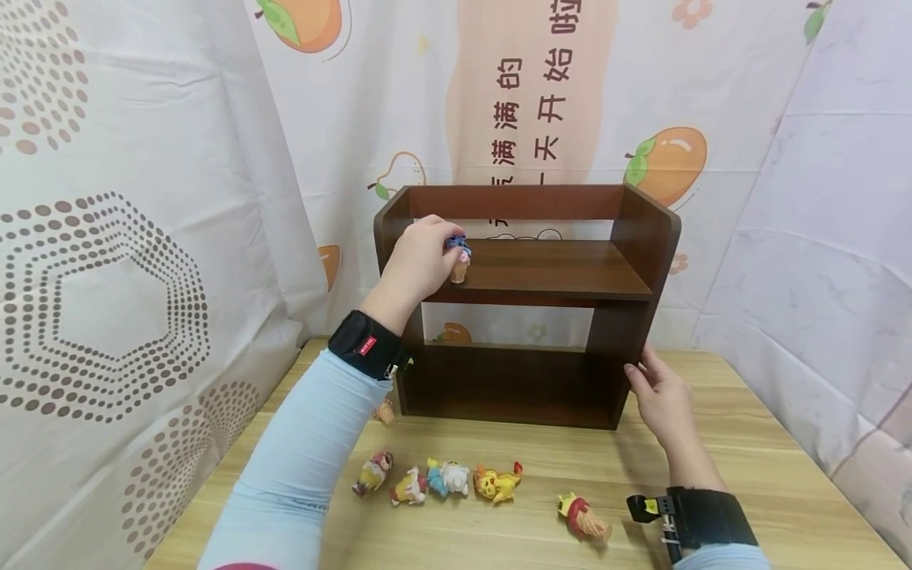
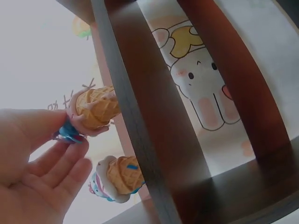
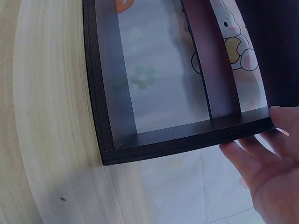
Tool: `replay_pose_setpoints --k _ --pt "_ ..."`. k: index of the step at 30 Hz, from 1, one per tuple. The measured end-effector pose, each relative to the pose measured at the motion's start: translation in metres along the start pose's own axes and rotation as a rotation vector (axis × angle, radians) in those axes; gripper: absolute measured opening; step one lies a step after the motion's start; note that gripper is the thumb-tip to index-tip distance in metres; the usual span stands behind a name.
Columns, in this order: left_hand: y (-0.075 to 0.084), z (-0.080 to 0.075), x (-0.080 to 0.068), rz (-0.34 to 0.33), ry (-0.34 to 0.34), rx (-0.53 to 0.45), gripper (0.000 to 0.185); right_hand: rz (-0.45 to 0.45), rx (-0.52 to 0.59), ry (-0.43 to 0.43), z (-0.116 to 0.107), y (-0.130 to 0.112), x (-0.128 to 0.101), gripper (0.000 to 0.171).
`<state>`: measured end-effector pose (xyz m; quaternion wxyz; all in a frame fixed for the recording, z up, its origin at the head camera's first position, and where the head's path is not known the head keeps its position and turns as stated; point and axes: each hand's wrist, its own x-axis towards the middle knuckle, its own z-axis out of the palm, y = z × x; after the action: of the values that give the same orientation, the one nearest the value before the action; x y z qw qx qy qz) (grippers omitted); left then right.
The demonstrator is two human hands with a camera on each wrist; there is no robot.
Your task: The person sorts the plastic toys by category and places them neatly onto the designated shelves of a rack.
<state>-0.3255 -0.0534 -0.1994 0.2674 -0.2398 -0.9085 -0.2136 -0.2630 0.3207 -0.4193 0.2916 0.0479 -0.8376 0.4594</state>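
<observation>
- The dark brown wooden shelf unit with two levels [image 1: 549,273] stands on the light wooden table [image 1: 748,475], near its back edge and in front of the printed curtain.
- The left hand [image 1: 420,265] is up at the left end of the upper board of the shelf unit. Its fingertips pinch a small ice-cream-cone figurine with a blue top [image 1: 458,257], whose cone end is at the board; I cannot tell if it already stands there by itself.
- The left wrist view shows a second cone figurine with a white and blue top [image 2: 117,179] very close to the pinched one, but where it rests is not clear to me.
- The right hand [image 1: 659,396] lies with fingers straight and relaxed against the lower right side panel of the shelf unit, as if to steady it.
- In front of the shelf unit, five little colourful toy figurines [image 1: 442,479] lie on the table, and a sixth small one [image 1: 385,412] is at the left front corner of the unit.
- My judgement: the placing of figurines on the shelf unit is only at the beginning; one or two are up, about six remain below, and the lower level looks empty.
</observation>
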Motion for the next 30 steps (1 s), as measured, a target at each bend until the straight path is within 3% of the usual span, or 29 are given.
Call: replay_pose_setpoints --k 7,18,30 --pt "0.003 -0.005 0.002 0.012 -0.036 0.117 0.031 0.005 -0.019 -0.004 -0.001 0.0 0.0 0.052" --pt "0.001 -0.009 0.004 0.117 -0.018 0.297 0.038 -0.007 -0.004 0.001 -0.001 0.0 0.0 0.052" --pt "-0.006 -0.013 0.004 0.11 -0.049 0.36 0.042 -0.003 -0.023 -0.012 0.0 0.004 0.001 0.051"
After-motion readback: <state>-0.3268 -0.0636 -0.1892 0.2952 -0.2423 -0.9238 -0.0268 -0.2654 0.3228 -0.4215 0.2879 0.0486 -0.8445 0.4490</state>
